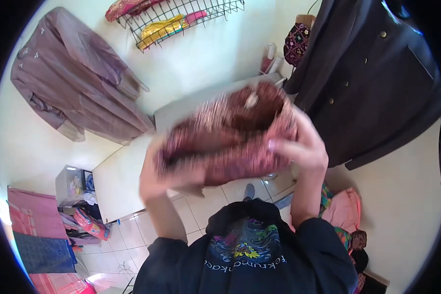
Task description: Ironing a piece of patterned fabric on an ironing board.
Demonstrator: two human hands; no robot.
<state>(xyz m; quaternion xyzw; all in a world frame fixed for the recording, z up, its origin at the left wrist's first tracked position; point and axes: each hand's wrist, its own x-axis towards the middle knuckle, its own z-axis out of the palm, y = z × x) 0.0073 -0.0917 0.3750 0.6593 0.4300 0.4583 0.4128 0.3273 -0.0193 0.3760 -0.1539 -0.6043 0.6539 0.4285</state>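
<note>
Both my hands hold up a maroon and pink patterned cloth piece (242, 161), blurred by motion. It gapes like a wide tube, showing a dark brown inside; whether it is a garment or a bag I cannot tell. At its left end, my left hand (156, 182) grips the lower edge. My right hand (307, 141) clasps the right end, with the thumb laid over the near side and the other fingers mostly hidden behind the cloth. A small pale patch (251, 100), perhaps a label, shows on the inside near the top.
A mauve long-sleeved dress (73, 81) hangs on the left wall, and a dark buttoned coat (356, 81) hangs at right. A black wire rack (191, 22) holds folded cloths above. Behind the cloth lies a grey surface (180, 110). A white tabletop (119, 176) stands at left.
</note>
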